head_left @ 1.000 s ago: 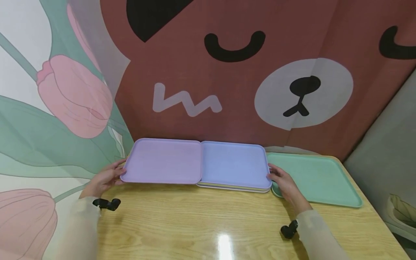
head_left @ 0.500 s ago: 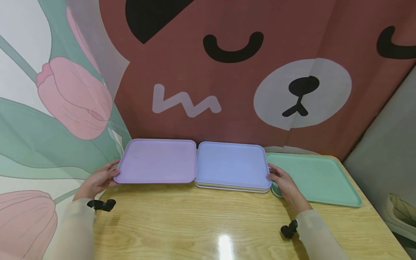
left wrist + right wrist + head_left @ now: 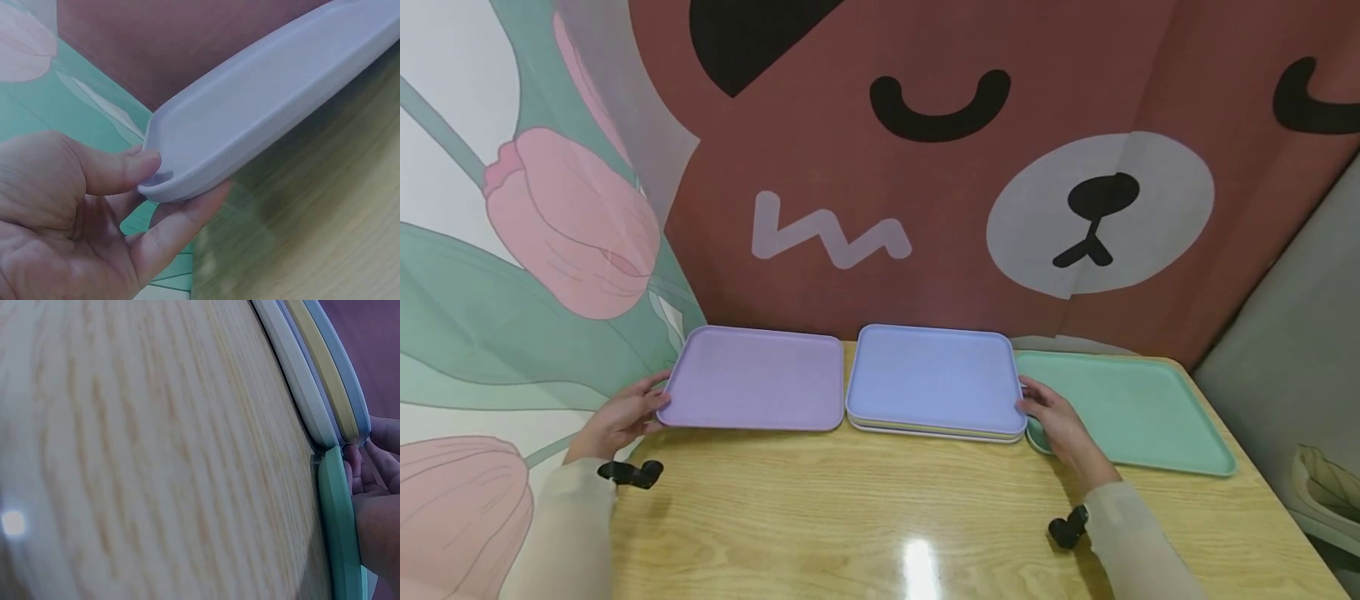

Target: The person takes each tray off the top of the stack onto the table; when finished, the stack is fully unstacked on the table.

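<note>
In the head view, my left hand (image 3: 622, 419) pinches the left end of a purple tray (image 3: 756, 379). The left wrist view shows the thumb on the rim of this tray (image 3: 250, 100) and fingers beneath, its near corner raised off the table. A narrow gap separates it from a blue tray (image 3: 936, 375), which tops a stack at the middle. Blue, yellow, purple and whitish edges show in that stack (image 3: 325, 369) in the right wrist view. At its right end my right hand (image 3: 1058, 425) grips the blue tray's edge; some fingers are partly hidden.
A green tray (image 3: 1142, 412) lies right of the stack, close against it and under my right forearm. All stand on a wooden table (image 3: 820, 517). Behind rises a printed bear cloth (image 3: 820, 300), with a tulip cloth (image 3: 572, 225) at left.
My left hand has drawn the purple tray leftward, off the blue tray's left side, and its right end has lowered. The right hand and the stack have stayed in place.
</note>
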### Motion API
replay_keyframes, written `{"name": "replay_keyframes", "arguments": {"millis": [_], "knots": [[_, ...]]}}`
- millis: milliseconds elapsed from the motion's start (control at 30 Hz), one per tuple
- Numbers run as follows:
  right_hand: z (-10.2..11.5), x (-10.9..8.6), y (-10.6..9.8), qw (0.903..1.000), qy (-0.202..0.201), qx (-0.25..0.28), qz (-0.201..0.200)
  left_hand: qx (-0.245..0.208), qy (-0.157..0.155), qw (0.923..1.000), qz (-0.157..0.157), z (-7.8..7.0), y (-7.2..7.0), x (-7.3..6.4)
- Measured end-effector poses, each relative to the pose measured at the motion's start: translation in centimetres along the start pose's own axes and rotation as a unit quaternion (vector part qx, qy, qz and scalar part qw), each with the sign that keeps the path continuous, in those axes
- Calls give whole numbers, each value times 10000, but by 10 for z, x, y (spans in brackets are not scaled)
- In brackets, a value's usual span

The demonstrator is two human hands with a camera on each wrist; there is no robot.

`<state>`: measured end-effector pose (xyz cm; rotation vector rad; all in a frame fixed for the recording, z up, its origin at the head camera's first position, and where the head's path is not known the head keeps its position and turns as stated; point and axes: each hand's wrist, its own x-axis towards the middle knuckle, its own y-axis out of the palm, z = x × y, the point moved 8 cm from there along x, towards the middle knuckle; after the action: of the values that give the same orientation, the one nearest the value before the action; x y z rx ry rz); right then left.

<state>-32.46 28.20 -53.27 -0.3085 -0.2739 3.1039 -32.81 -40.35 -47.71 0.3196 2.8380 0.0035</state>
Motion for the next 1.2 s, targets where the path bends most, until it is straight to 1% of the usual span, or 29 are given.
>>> {"name": "replay_keyframes", "arguments": {"millis": [100, 167, 200, 300, 400, 467, 633, 700, 767, 833, 867, 933, 1033, 1067, 1100, 1133, 1200], "knots": [[0, 0, 0, 10000, -13, -13, 9, 310, 5, 9995, -105, -1, 1, 2], [0, 0, 0, 10000, -7, -28, 8, 662, 68, 9976, -183, -3, 2, 5], [0, 0, -1, 10000, -3, -27, 6, 816, 86, 9962, -286, -4, 3, 7], [0, 1, -1, 10000, 3, -7, -11, 1393, 137, 9884, -594, -8, 4, 12], [1, 1, -1, 10000, -18, -11, -32, 1755, 84, 9802, -917, -9, 6, 14], [2, 0, -1, 10000, -34, -29, -41, 2089, 33, 9721, -1062, -9, 7, 15], [3, -3, 0, 9999, -62, -105, 21, 2642, -148, 9573, -1163, -8, 11, 18], [2, -4, 1, 9999, -67, -109, 85, 2726, -183, 9548, -1174, -9, 14, 19], [1, -5, 1, 9998, -64, -145, 117, 2845, -114, 9507, -1231, -12, 18, 19], [-1, -6, 0, 9998, -60, -182, 109, 2935, 15, 9476, -1264, -18, 27, 18], [-1, -6, 0, 9998, -62, -183, 91, 2946, 95, 9473, -1257, -21, 33, 19], [-1, -7, -1, 9997, -77, -204, 59, 2917, 302, 9491, -1152, -26, 46, 22], [0, -7, -1, 9999, -76, -121, 42, 2996, 579, 9482, -885, -32, 66, 29], [0, -7, -1, 9999, -74, -110, 36, 3012, 695, 9477, -799, -34, 72, 32], [0, -6, -1, 9999, -87, -131, 36, 3053, 890, 9452, -742, -36, 77, 35], [1, -6, -1, 9999, -73, -117, 22, 3108, 993, 9427, -696, -37, 82, 38], [1, -4, -1, 9999, -55, -85, -6, 3088, 1164, 9421, -594, -40, 95, 43]]}}
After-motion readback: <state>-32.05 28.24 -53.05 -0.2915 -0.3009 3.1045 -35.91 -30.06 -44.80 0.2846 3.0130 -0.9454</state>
